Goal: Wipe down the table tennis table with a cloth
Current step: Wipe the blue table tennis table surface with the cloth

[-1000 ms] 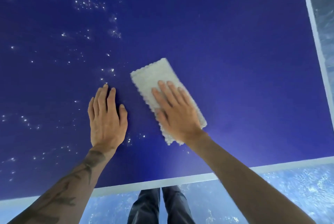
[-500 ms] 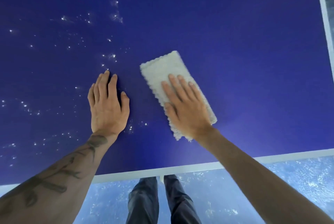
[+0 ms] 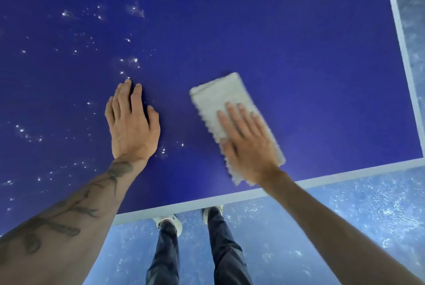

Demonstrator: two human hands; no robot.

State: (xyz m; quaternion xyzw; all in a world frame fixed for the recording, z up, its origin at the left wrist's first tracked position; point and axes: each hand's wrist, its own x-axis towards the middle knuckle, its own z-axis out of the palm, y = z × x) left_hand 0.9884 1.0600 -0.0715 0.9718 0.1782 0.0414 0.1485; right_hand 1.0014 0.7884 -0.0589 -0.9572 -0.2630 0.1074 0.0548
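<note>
— Where does the cloth (image 3: pixel 220 98) lie?
— Near the front edge of the desk (image 3: pixel 299 55), flat under my right hand (image 3: pixel 250 144): fingers straight, pressing, gripping nothing. Its long axis runs away from me, tilted left.
— And the left hand (image 3: pixel 132 128)?
— Open, palm down on the desk beside it. The white specks (image 3: pixel 131 61) lie leftward and farther out.

Left hand (image 3: pixel 132 124): palm down, flat, fingers straight and close together, thumb alongside. Left forearm (image 3: pixel 76 211): tattooed, extended forward. Right hand (image 3: pixel 249 147): palm down, flat, fingers straight, slightly motion-blurred. Right forearm (image 3: pixel 333 227): bare, reaching in from lower right.
</note>
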